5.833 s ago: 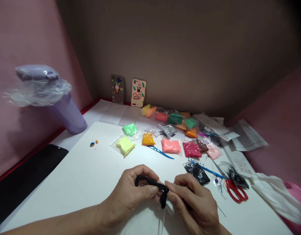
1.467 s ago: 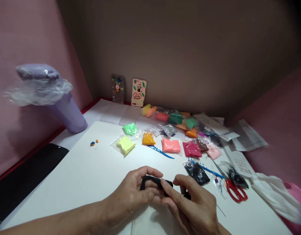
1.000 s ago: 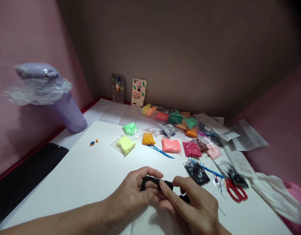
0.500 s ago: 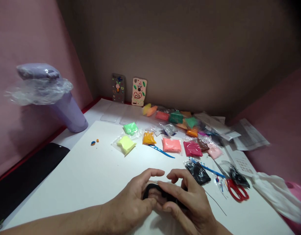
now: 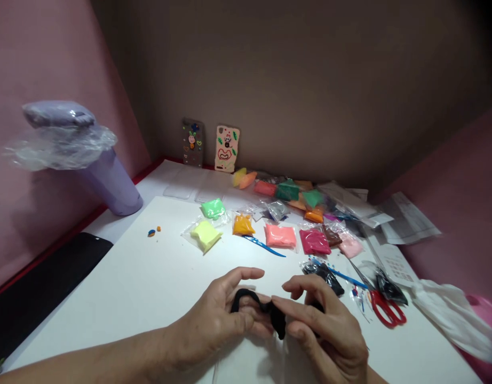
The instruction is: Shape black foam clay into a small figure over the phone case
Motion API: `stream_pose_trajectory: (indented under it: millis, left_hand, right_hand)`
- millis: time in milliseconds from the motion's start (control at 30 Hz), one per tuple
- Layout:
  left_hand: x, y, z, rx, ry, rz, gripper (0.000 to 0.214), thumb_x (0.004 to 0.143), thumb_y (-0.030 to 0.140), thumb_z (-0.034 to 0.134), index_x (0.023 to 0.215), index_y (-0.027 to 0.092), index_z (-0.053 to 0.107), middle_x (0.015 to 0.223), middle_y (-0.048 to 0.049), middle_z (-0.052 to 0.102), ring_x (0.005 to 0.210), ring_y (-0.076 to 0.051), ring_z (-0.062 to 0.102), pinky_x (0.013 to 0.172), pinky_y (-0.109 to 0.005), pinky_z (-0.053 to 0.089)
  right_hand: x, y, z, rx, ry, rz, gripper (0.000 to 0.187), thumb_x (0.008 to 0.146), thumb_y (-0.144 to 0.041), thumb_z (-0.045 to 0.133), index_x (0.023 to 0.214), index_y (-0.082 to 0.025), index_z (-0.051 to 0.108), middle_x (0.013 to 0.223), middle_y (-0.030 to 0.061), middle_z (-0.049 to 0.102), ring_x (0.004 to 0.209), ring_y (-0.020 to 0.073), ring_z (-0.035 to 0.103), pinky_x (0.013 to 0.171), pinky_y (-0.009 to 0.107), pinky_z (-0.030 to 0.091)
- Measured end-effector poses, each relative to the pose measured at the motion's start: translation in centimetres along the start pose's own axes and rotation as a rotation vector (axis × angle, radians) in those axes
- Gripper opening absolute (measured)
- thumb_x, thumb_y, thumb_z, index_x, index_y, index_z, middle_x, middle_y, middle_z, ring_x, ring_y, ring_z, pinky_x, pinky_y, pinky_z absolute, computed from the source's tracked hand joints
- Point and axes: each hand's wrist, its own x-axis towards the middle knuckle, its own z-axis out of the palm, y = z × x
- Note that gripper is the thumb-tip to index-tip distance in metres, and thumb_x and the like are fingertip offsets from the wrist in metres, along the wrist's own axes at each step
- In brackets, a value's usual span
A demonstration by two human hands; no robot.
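Observation:
My left hand (image 5: 216, 314) grips what looks like a clear phone case, thumb in front and fingers showing through from behind. A curved strip of soft black clay (image 5: 246, 293) runs along the case's upper part and ends in a loose, hanging piece at the right. My right hand (image 5: 326, 330) touches that hanging piece with its index fingertip, thumb close below. More black clay (image 5: 318, 308) is tucked in the right hand's fingers. A bag of black clay (image 5: 330, 278) lies just beyond the right hand.
Bags of yellow (image 5: 206, 236), orange (image 5: 243, 224) and pink clay (image 5: 280, 236) lie ahead, near a blue modelling tool (image 5: 264, 246). Red-handled scissors (image 5: 386, 309) are at right. Two decorated phone cases (image 5: 227, 149) lean on the back wall. A purple container (image 5: 118, 184) stands at left.
My right hand has moved slightly right and away from the left. The black clay's end now hangs down into view between the hands.

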Motion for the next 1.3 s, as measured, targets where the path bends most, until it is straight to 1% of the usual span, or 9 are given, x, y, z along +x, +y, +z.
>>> stream_pose_trajectory:
  millis: [133,200,333,500,700,833,1000,1133,1300]
  left_hand:
    - [-0.1,-0.3,-0.5,-0.005,-0.007,0.032,0.055,0.077,0.017,0.069,0.124,0.015,0.041,0.104,-0.0110,0.061,0.088,-0.017,0.062,0.084,-0.034,0.043]
    - [-0.1,-0.4,-0.7,0.010,-0.013,0.035,0.054,0.078,0.017,0.068,0.125,0.015,0.042,0.101,-0.0097,0.061,0.088,-0.016,0.060,0.083,-0.032,0.042]
    - [-0.1,-0.3,-0.8,0.047,-0.031,0.012,0.053,0.078,0.017,0.067,0.125,0.015,0.042,0.087,-0.0055,0.063,0.081,-0.015,0.061,0.079,-0.032,0.042]
    - [-0.1,0.0,-0.3,0.111,0.005,-0.007,0.052,0.076,0.017,0.068,0.122,0.013,0.044,0.082,-0.0054,0.064,0.077,-0.015,0.061,0.078,-0.032,0.043]
    - [0.0,0.1,-0.1,0.026,0.019,-0.035,0.061,0.073,0.016,0.071,0.125,0.013,0.039,0.092,-0.0118,0.066,0.084,-0.022,0.066,0.086,-0.044,0.043]
    - [-0.1,-0.2,-0.4,-0.012,-0.004,-0.009,0.060,0.075,0.016,0.069,0.126,0.013,0.038,0.095,-0.0129,0.066,0.085,-0.022,0.066,0.083,-0.042,0.045]
    - [-0.2,-0.2,-0.4,0.036,-0.002,-0.011,0.056,0.075,0.016,0.068,0.125,0.013,0.041,0.095,-0.0119,0.066,0.086,-0.021,0.065,0.084,-0.040,0.044]
    - [-0.1,0.3,0.1,0.056,0.018,-0.021,0.058,0.073,0.018,0.070,0.123,0.012,0.043,0.092,-0.0118,0.066,0.085,-0.023,0.065,0.084,-0.042,0.044]
    - [-0.2,0.5,0.3,0.047,0.058,-0.028,0.059,0.073,0.016,0.070,0.124,0.013,0.042,0.087,-0.0081,0.065,0.083,-0.021,0.066,0.085,-0.043,0.046]
  right_hand:
    - [0.1,-0.1,0.4,-0.076,-0.025,-0.153,0.030,0.087,-0.027,0.053,0.112,-0.015,0.065,0.105,0.0123,0.047,0.088,0.0218,0.053,0.063,0.032,0.050]
    - [0.1,0.0,0.6,-0.130,-0.039,-0.185,0.030,0.086,-0.024,0.056,0.112,-0.014,0.065,0.106,0.0131,0.048,0.090,0.0235,0.052,0.066,0.035,0.050]
    - [0.2,0.2,0.6,-0.170,-0.058,-0.150,0.034,0.081,-0.014,0.058,0.114,-0.011,0.064,0.107,0.0148,0.048,0.093,0.0257,0.051,0.068,0.038,0.050]
    - [0.2,0.2,0.5,-0.182,-0.046,-0.158,0.035,0.079,-0.011,0.058,0.113,-0.010,0.064,0.105,0.0152,0.049,0.092,0.0259,0.050,0.066,0.038,0.049]
    - [-0.1,0.2,0.0,-0.144,0.013,-0.074,0.035,0.078,-0.006,0.057,0.112,-0.011,0.065,0.104,0.0136,0.050,0.089,0.0218,0.052,0.062,0.032,0.050]
    - [0.1,0.1,0.0,-0.142,-0.002,-0.140,0.032,0.078,-0.012,0.059,0.109,-0.011,0.066,0.103,0.0132,0.051,0.090,0.0232,0.053,0.064,0.035,0.051]
    - [0.5,0.0,0.4,-0.259,-0.020,-0.197,0.034,0.074,-0.010,0.062,0.108,-0.011,0.066,0.102,0.0145,0.053,0.089,0.0251,0.053,0.067,0.039,0.051]
    - [0.3,-0.1,0.3,-0.250,-0.005,-0.174,0.035,0.075,-0.010,0.062,0.110,-0.012,0.066,0.102,0.0139,0.053,0.089,0.0253,0.053,0.067,0.039,0.051]
    - [-0.2,0.0,0.0,-0.163,0.103,0.041,0.034,0.080,-0.005,0.054,0.111,-0.015,0.064,0.103,0.0118,0.052,0.083,0.0184,0.055,0.058,0.029,0.049]
